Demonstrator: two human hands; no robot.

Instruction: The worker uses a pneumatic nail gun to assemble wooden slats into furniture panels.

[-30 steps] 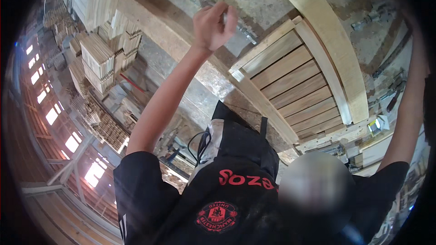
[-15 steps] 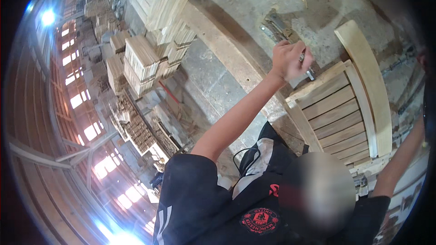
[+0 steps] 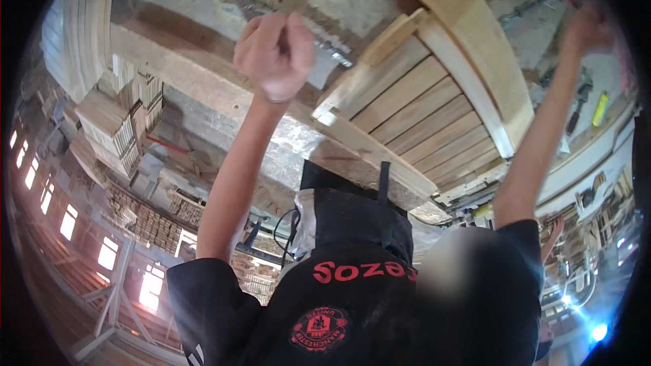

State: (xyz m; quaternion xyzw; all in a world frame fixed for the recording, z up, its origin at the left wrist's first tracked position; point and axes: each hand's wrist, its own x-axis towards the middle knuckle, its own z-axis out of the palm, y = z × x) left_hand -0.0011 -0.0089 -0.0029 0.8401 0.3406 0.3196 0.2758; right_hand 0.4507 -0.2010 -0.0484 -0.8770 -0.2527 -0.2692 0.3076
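Note:
My left hand (image 3: 274, 54) is closed, slightly smeared, and raised over the workbench near a metal fitting (image 3: 339, 57) that looks like part of a clamp. Whatever the fingers may hold is hidden. Between my arms lies a slatted wooden panel (image 3: 424, 108), its pale slats set side by side between rails. A wide curved board (image 3: 468, 34) runs along its far right side. My right hand (image 3: 588, 27) reaches forward beyond that board, near the dark rim of the view; blur hides its fingers.
A thick wooden beam (image 3: 190, 64) edges the bench on the left. Beyond it stand stacked slatted panels (image 3: 85, 13) and bundles of cut wood (image 3: 105, 122). At the right lie a yellow-green tool (image 3: 600, 108) and a dark-handled tool (image 3: 575, 115).
The view has turned, so the panel and bench appear farther left. My left hand remains closed; the shiny metal seen at its fingers earlier no longer shows there. My right hand has come into sight.

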